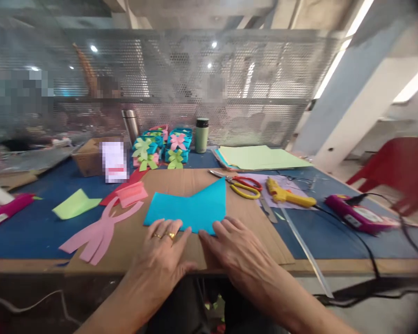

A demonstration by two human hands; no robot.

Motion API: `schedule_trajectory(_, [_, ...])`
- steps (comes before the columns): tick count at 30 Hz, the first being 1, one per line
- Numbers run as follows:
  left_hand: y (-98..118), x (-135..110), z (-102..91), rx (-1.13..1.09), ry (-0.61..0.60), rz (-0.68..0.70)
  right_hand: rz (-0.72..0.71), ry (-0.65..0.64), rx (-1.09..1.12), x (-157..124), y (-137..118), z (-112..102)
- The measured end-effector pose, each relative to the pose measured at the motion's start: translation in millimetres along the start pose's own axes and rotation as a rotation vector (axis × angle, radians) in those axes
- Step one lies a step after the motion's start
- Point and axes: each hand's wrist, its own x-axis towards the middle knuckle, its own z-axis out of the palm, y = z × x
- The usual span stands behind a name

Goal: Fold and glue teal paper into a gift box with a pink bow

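Note:
A bright blue sheet, paper or thin felt, lies on brown cardboard in front of me. Its far right corner sticks up in a point, and its near edge looks folded or rolled. My left hand, with rings on two fingers, has its bent fingertips on the left part of that near edge. On the right part of the same edge, my right hand has its fingers curled down. Both hands hold the edge against the cardboard; the fingertips' undersides are hidden.
Scissors, a yellow glue gun with a glue stick, and a magenta device lie to the right. Pink cut strips and a green piece are left. Behind stand flower-trimmed baskets, a green flask and stacked sheets.

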Motion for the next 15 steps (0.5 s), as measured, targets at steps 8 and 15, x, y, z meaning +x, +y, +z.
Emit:
schedule_trajectory(8, [-29,-23,25.9,-0.075,0.086,0.053,0.063,-0.068,0.085,-5,-5,-19])
schedule_trajectory(15, [-37,-30,29.1,-0.117,0.058,0.036,0.122,-0.069,0.084,-24,0,-21])
